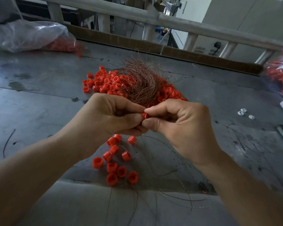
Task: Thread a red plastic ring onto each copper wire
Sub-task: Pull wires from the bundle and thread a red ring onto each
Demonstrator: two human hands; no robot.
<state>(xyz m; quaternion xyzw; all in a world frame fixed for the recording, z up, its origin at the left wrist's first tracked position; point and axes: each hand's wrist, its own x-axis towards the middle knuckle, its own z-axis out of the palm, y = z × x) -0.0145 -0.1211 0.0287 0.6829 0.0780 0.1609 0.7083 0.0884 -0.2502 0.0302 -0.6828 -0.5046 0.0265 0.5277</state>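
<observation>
just this side of the copper wire bundle (140, 82), above the table (39, 95), the left hand (108, 116) and right hand (178, 124) meet, both pinching one red ring (143, 115) at their fingertips. loose rings (105, 82) heap around the bundle. far left of it, a clear plastic bag (28, 35) holds more red rings; right of it, a second bag (281, 74) does too.

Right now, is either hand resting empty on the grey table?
No: the left hand and the right hand are both raised above the grey metal table, pinching one small red plastic ring between them.
</observation>
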